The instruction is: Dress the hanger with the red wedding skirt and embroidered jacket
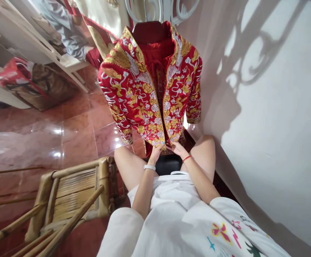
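A red jacket (pixel 147 89) with gold and silver embroidery hangs open on a dark red hanger (pixel 151 32) from a white ornate stand (pixel 168 10). My left hand (pixel 156 150), with a white band on the wrist, pinches the bottom hem of the jacket's left front panel. My right hand (pixel 177 148), with a red cord on the wrist, grips the hem of the right front panel. Both hands meet at the lower middle of the jacket. I sit on a black stool (pixel 168 164) right in front of it.
A bamboo chair (pixel 72 196) stands at my left on the glossy red tiled floor (pixel 64 135). A white wall (pixel 273 107) runs close along my right. Shelving with a red bag (pixel 16 73) and other clothes stands at the back left.
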A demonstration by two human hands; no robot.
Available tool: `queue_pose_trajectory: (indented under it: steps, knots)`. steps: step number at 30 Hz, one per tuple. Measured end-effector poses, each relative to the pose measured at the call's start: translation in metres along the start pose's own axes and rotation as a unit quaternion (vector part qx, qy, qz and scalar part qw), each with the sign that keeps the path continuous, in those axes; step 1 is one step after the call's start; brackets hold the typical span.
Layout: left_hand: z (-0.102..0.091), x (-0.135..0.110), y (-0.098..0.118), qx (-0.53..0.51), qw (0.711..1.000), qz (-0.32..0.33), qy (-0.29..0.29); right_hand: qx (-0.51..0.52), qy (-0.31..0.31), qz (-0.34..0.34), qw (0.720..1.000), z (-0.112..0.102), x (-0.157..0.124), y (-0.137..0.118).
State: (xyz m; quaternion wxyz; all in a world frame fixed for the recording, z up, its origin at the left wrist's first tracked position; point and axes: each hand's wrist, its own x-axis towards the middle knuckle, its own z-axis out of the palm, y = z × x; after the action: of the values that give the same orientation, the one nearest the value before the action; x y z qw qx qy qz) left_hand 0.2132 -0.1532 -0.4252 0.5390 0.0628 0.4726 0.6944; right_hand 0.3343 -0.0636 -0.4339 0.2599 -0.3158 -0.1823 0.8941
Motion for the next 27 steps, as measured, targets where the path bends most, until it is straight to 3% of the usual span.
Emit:
queue_pose_trajectory:
  steps: [15, 27]
  knots:
    - [-0.001, 0.007, -0.006, 0.005, 0.999, 0.046, 0.019, -0.001, 0.058, -0.005, 0.998, -0.007, 0.018, 0.019]
    - [0.000, 0.005, 0.000, 0.002, 1.000, 0.017, -0.013, 0.028, 0.093, -0.054, 0.994, 0.004, 0.013, 0.036]
